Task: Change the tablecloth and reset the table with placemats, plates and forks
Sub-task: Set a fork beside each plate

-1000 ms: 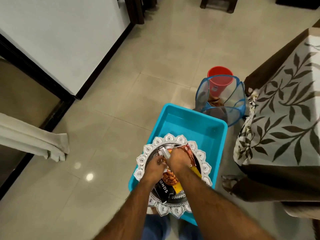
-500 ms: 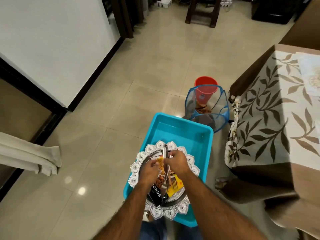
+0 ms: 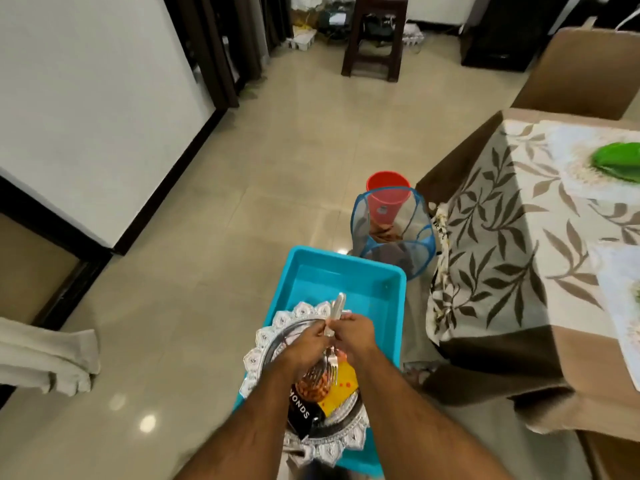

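Both my hands grip a bundle of metal forks (image 3: 333, 344) above a silver plate with a scalloped edge (image 3: 266, 337). My left hand (image 3: 310, 342) and my right hand (image 3: 356, 336) close on the handles, tines pointing toward me. An almond packet (image 3: 306, 398) lies on the plate. The plate rests over the near end of a turquoise plastic tub (image 3: 349, 282) on the floor. At the right stands the table under a leaf-patterned tablecloth (image 3: 502, 244), with pale placemats (image 3: 571, 157) and a green plate (image 3: 618, 157) on it.
A blue mesh basket (image 3: 393, 233) with a red cup (image 3: 386, 195) behind it stands between tub and table. A dark wooden stool (image 3: 375, 36) is at the back. A white wall panel (image 3: 104, 98) runs along the left; folded beige cloth (image 3: 45, 355) hangs at lower left.
My view has tilted up, showing more of the table and the green plate. My hands have gathered the forks and raised them off the plate.
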The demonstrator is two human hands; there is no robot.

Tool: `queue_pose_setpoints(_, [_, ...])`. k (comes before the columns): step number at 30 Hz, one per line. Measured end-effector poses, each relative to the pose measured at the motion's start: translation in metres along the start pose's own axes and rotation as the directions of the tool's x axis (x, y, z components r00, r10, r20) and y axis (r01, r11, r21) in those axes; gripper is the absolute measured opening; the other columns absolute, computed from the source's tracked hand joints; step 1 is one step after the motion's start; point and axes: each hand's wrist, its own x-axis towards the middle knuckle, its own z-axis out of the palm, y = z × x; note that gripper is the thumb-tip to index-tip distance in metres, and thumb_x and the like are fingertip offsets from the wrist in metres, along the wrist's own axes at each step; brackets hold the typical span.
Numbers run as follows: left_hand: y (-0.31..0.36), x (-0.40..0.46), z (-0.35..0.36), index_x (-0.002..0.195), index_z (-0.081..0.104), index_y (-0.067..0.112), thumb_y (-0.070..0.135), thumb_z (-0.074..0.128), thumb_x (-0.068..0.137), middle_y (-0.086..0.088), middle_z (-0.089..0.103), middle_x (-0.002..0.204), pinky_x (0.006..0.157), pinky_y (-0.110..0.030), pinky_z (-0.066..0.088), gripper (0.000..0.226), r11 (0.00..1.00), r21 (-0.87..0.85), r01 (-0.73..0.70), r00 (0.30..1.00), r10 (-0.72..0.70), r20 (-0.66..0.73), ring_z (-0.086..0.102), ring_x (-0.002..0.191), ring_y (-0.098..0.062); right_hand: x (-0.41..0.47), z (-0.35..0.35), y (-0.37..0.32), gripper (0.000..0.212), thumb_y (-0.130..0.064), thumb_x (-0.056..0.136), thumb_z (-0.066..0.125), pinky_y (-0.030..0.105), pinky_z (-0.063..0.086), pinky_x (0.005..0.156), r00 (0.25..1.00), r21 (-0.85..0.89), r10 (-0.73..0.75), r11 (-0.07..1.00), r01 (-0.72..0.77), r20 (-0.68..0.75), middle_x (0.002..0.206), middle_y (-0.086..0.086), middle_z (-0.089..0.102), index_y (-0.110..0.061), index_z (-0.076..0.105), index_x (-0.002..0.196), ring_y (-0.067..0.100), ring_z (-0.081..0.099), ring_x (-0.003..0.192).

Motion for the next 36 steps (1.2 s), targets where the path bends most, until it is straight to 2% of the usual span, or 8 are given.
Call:
queue_pose_setpoints(2, [-0.019, 0.006, 0.006, 0.122, 0.058, 0.034, 0.012, 0.064, 0.089, 0.001, 0.072, 0.095, 0.075, -0.030, 0.057, 0.040, 0.999, 0.039, 0.010, 0.999, -0.009, -0.038, 0.068, 0.088, -0.018, 0.006, 0.001, 0.008, 0.025, 0.004, 0.079, 0.075, 0.024, 0.043, 0.041, 1.000, -0.023, 0.015, 1.000, -0.015, 0.007, 0.059, 0.011, 0.058, -0.007, 0.058, 0.064, 0.021, 0.053, 0.050])
queue_pose_setpoints(4, [-0.030, 0.002, 0.010, 0.127, 0.055, 0.026, 0.002, 0.058, 0.093, -0.001, 0.070, 0.090, 0.068, -0.027, 0.054, 0.041, 0.999, 0.048, -0.003, 0.995, 0.008, -0.099, 0.063, 0.077, -0.017, 0.006, 0.000, 0.015, 0.028, 0.004, 0.078, 0.076, 0.024, 0.044, 0.040, 0.999, -0.035, 0.035, 0.999, -0.035, -0.012, 0.058, 0.010, 0.056, -0.008, 0.055, 0.065, 0.021, 0.053, 0.051])
queue_pose_setpoints(9, [-0.034, -0.002, 0.017, 0.128, 0.055, 0.013, -0.004, 0.053, 0.093, -0.004, 0.069, 0.092, 0.058, -0.024, 0.048, 0.039, 1.000, -0.020, 0.011, 0.991, -0.013, -0.130, 0.060, 0.067, -0.010, -0.001, -0.002, 0.015, 0.023, 0.000, 0.074, 0.081, 0.053, 0.060, 0.066, 0.996, -0.112, 0.089, 0.990, -0.089, -0.006, 0.087, 0.024, 0.072, -0.006, 0.059, 0.075, 0.036, 0.072, 0.079])
queue_pose_setpoints(14, [-0.032, -0.005, 0.012, 0.131, 0.054, 0.021, 0.002, 0.047, 0.099, -0.007, 0.068, 0.081, 0.057, -0.031, 0.046, 0.038, 0.997, -0.058, 0.045, 0.979, -0.055, -0.197, 0.055, 0.060, -0.014, -0.002, 0.001, 0.000, 0.022, 0.001, 0.075, 0.080, 0.037, 0.056, 0.057, 0.993, -0.172, 0.080, 0.983, -0.064, 0.087, 0.083, 0.020, 0.069, -0.010, 0.060, 0.076, 0.025, 0.063, 0.060])
queue_pose_setpoints(18, [-0.033, -0.012, 0.009, 0.125, 0.057, 0.021, -0.006, 0.048, 0.094, -0.007, 0.072, 0.081, 0.048, -0.025, 0.048, 0.042, 0.984, -0.166, 0.068, 0.976, -0.099, -0.192, 0.059, 0.062, -0.019, -0.005, 0.004, -0.001, 0.019, 0.000, 0.074, 0.081, 0.045, 0.059, 0.063, 0.990, -0.221, 0.073, 0.974, -0.045, 0.121, 0.091, 0.021, 0.073, -0.010, 0.065, 0.076, 0.031, 0.069, 0.071])
queue_pose_setpoints(22, [-0.037, -0.018, 0.007, 0.123, 0.058, 0.020, -0.009, 0.046, 0.092, -0.014, 0.066, 0.077, 0.044, -0.025, 0.044, 0.044, 0.983, -0.169, 0.070, 0.974, -0.104, -0.201, 0.054, 0.054, -0.015, -0.015, 0.001, 0.001, 0.020, 0.000, 0.077, 0.079, 0.027, 0.050, 0.053, 0.987, -0.230, 0.055, 0.973, -0.019, 0.149, 0.091, 0.018, 0.073, -0.011, 0.063, 0.075, 0.027, 0.066, 0.066])
queue_pose_setpoints(27, [-0.039, -0.030, 0.014, 0.121, 0.057, 0.020, -0.001, 0.041, 0.099, -0.004, 0.057, 0.065, 0.050, -0.028, 0.043, 0.034, 0.984, -0.168, 0.056, 0.975, -0.090, -0.202, 0.049, 0.053, -0.013, -0.028, -0.006, 0.005, 0.019, -0.001, 0.080, 0.076, 0.023, 0.043, 0.052, 0.984, -0.265, 0.053, 0.964, -0.006, 0.172, 0.096, 0.021, 0.072, -0.013, 0.062, 0.076, 0.026, 0.064, 0.069])
queue_pose_setpoints(36, [-0.032, -0.058, 0.020, 0.101, 0.057, 0.017, 0.008, 0.034, 0.104, -0.001, 0.047, 0.056, 0.048, -0.029, 0.037, 0.025, 0.983, -0.183, 0.035, 0.968, -0.079, -0.238, 0.042, 0.046, -0.013, -0.064, -0.013, 0.000, 0.019, 0.011, 0.082, 0.067, 0.022, 0.044, 0.050, 0.965, -0.131, 0.060, 0.991, -0.027, 0.255, 0.071, 0.017, 0.064, -0.006, 0.058, 0.078, 0.019, 0.057, 0.048])
